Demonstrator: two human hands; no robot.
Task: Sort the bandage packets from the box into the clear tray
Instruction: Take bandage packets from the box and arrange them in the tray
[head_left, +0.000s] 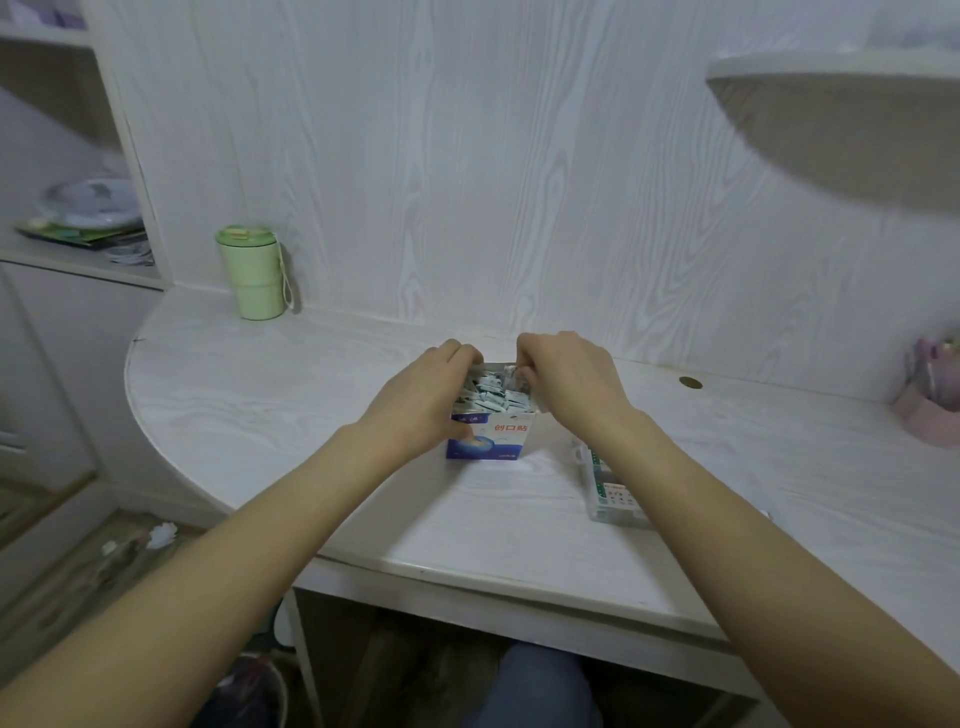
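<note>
The box (491, 434) stands upright at the middle of the table (311, 415), its top open and crammed with bandage packets (488, 392). The left hand (426, 395) wraps the box's 9 o'clock side, thumb on the printed front and fingers curled over the far rim, evidently bracing it against tipping. The right hand (566, 379) works at the 3 o'clock rim, its grip curled and pinching a packet at the far corner, apparently to draw it out. The clear tray (608, 488) lies at 4 o'clock of the box, near it and partly hidden by the right forearm, within short reach for sorting. A green cup (254, 273) stands well apart at 10 o'clock.
</note>
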